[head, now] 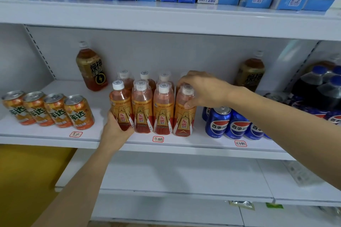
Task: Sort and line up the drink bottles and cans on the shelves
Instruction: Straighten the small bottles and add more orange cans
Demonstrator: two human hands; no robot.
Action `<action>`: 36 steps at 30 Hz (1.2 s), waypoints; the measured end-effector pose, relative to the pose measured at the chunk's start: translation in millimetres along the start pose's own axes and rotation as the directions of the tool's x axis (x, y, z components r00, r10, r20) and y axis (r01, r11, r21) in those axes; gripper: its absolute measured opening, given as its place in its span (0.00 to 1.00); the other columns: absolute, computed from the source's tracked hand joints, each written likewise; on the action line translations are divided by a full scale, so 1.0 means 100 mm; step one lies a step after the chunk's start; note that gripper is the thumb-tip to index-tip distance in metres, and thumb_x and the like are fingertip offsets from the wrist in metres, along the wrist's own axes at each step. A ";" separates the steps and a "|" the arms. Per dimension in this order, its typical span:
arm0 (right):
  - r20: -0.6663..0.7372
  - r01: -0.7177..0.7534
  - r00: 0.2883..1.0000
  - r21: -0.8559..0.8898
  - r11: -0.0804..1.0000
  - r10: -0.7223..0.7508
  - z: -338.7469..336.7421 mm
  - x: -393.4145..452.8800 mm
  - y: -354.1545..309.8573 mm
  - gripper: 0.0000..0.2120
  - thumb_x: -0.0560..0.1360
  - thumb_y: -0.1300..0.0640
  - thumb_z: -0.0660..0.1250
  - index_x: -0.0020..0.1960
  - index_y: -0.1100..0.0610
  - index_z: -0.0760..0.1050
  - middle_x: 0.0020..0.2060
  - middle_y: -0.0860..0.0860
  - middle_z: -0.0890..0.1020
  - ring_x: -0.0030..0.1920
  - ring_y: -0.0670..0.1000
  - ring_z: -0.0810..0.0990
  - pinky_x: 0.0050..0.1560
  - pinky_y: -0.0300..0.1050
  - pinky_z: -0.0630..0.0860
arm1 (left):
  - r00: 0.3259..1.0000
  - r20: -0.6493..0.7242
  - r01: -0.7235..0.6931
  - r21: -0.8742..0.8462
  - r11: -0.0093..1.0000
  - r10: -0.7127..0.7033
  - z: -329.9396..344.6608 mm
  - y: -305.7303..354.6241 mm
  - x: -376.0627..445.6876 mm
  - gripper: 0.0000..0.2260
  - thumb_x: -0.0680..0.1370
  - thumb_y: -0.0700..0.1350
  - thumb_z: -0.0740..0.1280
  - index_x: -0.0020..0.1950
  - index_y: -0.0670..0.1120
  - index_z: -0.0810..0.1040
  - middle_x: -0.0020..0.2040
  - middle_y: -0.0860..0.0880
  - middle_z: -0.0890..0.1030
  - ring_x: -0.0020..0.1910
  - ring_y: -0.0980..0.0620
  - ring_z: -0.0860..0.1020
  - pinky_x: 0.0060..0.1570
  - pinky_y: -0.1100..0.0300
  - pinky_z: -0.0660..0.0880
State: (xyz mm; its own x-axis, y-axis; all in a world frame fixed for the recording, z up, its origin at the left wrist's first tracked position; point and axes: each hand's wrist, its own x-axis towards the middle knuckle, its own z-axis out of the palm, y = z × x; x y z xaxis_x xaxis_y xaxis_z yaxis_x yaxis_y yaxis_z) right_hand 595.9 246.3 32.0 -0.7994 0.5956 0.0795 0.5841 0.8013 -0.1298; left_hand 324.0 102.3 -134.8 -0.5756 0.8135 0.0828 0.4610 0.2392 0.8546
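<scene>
I am gripping the row's leftmost bottle [120, 106] in my left hand [115, 131] and its rightmost bottle [184, 114] in my right hand [201, 88], near the shelf [203, 143] edge.

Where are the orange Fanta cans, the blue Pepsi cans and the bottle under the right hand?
orange Fanta cans [78, 111], head view, label of the rightmost can.
blue Pepsi cans [217, 123], head view, logo of the leftmost front can.
bottle under the right hand [183, 121], head view, its front label.

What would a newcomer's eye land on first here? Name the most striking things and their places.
First, the block of orange energy-drink bottles at the middle of the shelf, with the left hand gripping the front-left bottle and the right hand holding the front-right bottle near its cap. Next, four orange cans lined up to the left and blue cola cans to the right.
</scene>
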 end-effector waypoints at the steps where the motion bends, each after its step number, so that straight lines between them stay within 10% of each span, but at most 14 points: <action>1: -0.001 0.002 1.000 -0.001 1.000 -0.002 0.01 0.00 0.00 0.30 0.70 0.45 0.79 0.68 0.47 0.72 0.59 0.47 0.76 0.56 0.51 0.77 0.55 0.54 0.80 | 1.000 0.001 0.000 0.000 1.000 0.000 0.00 0.01 0.00 0.36 0.71 0.43 0.79 0.73 0.51 0.63 0.63 0.50 0.80 0.58 0.49 0.79 0.65 0.43 0.75; 6: -0.112 0.041 0.993 0.003 0.999 -0.040 0.03 -0.10 0.02 0.30 0.72 0.36 0.72 0.70 0.44 0.69 0.60 0.46 0.76 0.56 0.49 0.77 0.53 0.51 0.79 | 0.998 -0.056 -0.012 -0.240 0.971 -0.002 -0.07 0.11 -0.13 0.44 0.74 0.37 0.77 0.81 0.52 0.55 0.75 0.50 0.72 0.71 0.54 0.73 0.72 0.45 0.69; 9: -0.242 0.054 0.969 -0.008 0.998 -0.055 -0.07 -0.20 0.10 0.24 0.78 0.36 0.66 0.68 0.48 0.72 0.60 0.49 0.77 0.53 0.49 0.78 0.53 0.50 0.78 | 0.950 -0.247 -0.217 -0.074 0.973 0.193 -0.16 0.34 -0.35 0.37 0.78 0.40 0.73 0.81 0.52 0.58 0.79 0.50 0.66 0.78 0.51 0.65 0.76 0.47 0.64; 14: -0.236 -0.024 0.972 -0.074 0.997 0.006 -0.27 -0.36 0.37 0.23 0.79 0.38 0.63 0.69 0.49 0.72 0.61 0.51 0.77 0.54 0.49 0.77 0.53 0.50 0.78 | 0.698 -0.202 -0.648 0.228 0.726 0.687 -0.20 1.05 -0.49 0.23 0.73 0.40 0.67 0.68 0.39 0.77 0.66 0.44 0.75 0.68 0.50 0.72 0.70 0.65 0.64; 24: -0.251 -0.277 0.937 -0.119 0.953 0.241 -0.61 -1.44 0.99 0.20 0.79 0.45 0.67 0.69 0.50 0.74 0.62 0.52 0.79 0.57 0.55 0.79 0.57 0.54 0.78 | 0.290 0.293 -0.947 -0.049 0.318 0.911 0.89 2.32 -0.57 0.16 0.75 0.41 0.64 0.62 0.41 0.80 0.60 0.48 0.79 0.59 0.50 0.77 0.64 0.60 0.72; 36: -0.458 -0.455 0.813 -0.116 0.883 0.359 -1.14 -3.27 2.26 0.13 0.80 0.48 0.66 0.63 0.50 0.77 0.50 0.48 0.80 0.47 0.49 0.78 0.49 0.48 0.77 | 0.249 0.388 -0.883 -0.285 0.373 0.887 2.75 3.46 -0.99 0.17 0.79 0.44 0.66 0.68 0.50 0.78 0.64 0.57 0.78 0.63 0.61 0.75 0.65 0.62 0.73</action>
State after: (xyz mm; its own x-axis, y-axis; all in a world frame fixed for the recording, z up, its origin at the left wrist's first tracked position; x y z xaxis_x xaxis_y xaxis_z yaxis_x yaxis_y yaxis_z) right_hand 1005.3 239.0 89.8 -0.3756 0.7982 0.4710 0.8959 0.4428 -0.0359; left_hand 725.9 250.2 11.7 0.5276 0.6207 0.5799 0.4879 -0.7803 0.3913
